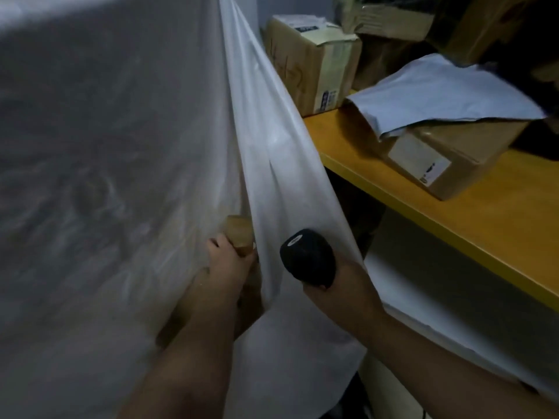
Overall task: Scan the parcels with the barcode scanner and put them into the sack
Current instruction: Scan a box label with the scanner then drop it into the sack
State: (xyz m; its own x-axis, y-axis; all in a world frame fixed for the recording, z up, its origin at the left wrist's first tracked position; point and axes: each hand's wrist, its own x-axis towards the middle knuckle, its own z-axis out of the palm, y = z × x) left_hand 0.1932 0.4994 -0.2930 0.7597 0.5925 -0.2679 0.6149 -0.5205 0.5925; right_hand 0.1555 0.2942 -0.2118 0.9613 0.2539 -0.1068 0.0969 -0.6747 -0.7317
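- The sack (272, 146) is thin, white, half-clear film, hanging in long smooth folds just beside the desk's (423, 213) left edge.
- The left hand (225, 267) curls round a small brown cardboard parcel (239, 234) between the sack's folds.
- The right hand (341, 294) grips a black, rounded scanner (308, 257) against the sack.
- On the glossy yellow desk sit a taped cardboard box (311, 62) and a labelled box (447, 158) under a crumpled pale mailer bag (444, 92); the print is too blurred to read.

My left hand (225, 267) pinches a small parcel (239, 234), arm outstretched; my right hand (344, 288) grips the scanner (308, 257).
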